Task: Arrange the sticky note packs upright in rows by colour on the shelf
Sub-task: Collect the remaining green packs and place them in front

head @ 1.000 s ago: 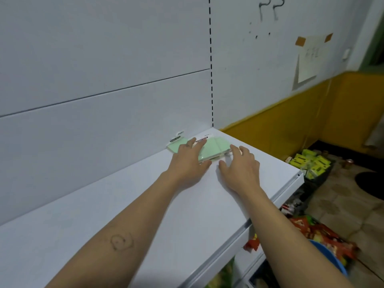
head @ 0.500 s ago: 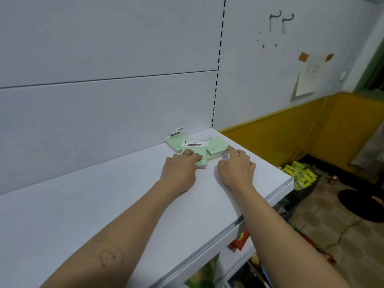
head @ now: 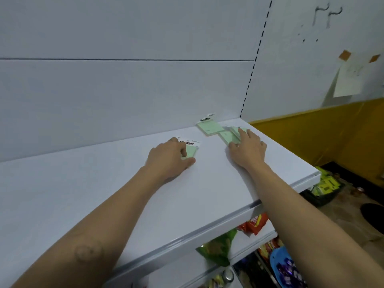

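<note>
- head view looks down on a white shelf [head: 104, 194] with a white back panel [head: 124, 90]; two bare forearms reach across it.
- left grip [head: 168, 156] grasps one green pack [head: 190, 151], with the thumb against its near edge and curled fingers on top.
- that pack sits low on the shelf with its white header card toward the panel, well apart from the other packs; flat or slightly tipped is unclear.
- right grip [head: 248, 150] is released, its fingers nearly straight and spread, resting on a fan of packs [head: 227, 136]; the thumb touches the fan's near edge.
- the fan lies flat near the shelf's right end, green packs overlapping; their count is unclear.
- rear pack [head: 208, 127], also green, lies flat just beside the fan, its header at the foot of the panel.
- below the shelf's front edge show a red snack bag [head: 254, 222] and a green snack bag [head: 220, 248].
- yellow packets [head: 326, 183] sit on the floor at right, and a paper sheet [head: 351, 80] is taped to the wall.
</note>
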{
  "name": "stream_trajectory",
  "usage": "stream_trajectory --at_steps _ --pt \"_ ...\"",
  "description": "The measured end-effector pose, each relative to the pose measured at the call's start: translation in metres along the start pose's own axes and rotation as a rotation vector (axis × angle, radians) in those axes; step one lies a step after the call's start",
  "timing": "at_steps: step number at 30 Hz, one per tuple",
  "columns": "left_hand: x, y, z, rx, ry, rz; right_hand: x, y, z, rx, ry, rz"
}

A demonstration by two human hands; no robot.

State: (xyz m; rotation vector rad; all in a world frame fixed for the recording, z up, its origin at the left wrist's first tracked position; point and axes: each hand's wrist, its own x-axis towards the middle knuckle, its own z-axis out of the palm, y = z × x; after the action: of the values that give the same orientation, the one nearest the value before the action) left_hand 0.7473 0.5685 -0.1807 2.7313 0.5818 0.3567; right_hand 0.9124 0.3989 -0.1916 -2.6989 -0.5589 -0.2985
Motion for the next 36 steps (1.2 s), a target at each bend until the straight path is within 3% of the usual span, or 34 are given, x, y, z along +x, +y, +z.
stream_trajectory --at_steps 4,8,13,17,24,29,33,36 --pt "-0.017 -0.012 0.006 0.069 0.083 -0.013 0.009 -0.011 0.009 -0.076 -0.032 -0.018" --pt "-0.026 -0.029 0.006 0.071 0.099 -0.121 -0.004 -0.018 0.009 -0.254 0.109 -0.134" --pt "-0.022 -0.032 -0.003 0.123 0.008 -0.152 -0.027 -0.030 0.011 -0.110 0.186 -0.279" --pt "-0.020 -0.029 -0.006 -0.060 -0.027 -0.144 -0.040 -0.040 0.005 -0.119 0.027 -0.034" --pt "-0.020 -0.036 -0.017 -0.363 -0.104 -0.278 -0.048 -0.059 -0.025 0.006 -0.313 0.062" --pt "-0.024 -0.049 -0.016 -0.629 -0.019 -0.237 -0.044 -0.072 -0.043 -0.173 -0.488 0.066" --pt "-0.026 -0.048 -0.025 -0.795 0.088 -0.194 -0.046 -0.069 -0.044 -0.037 -0.478 0.043" --pt "-0.027 -0.051 -0.037 -0.781 0.100 -0.198 -0.047 -0.060 -0.051 0.155 -0.437 0.033"
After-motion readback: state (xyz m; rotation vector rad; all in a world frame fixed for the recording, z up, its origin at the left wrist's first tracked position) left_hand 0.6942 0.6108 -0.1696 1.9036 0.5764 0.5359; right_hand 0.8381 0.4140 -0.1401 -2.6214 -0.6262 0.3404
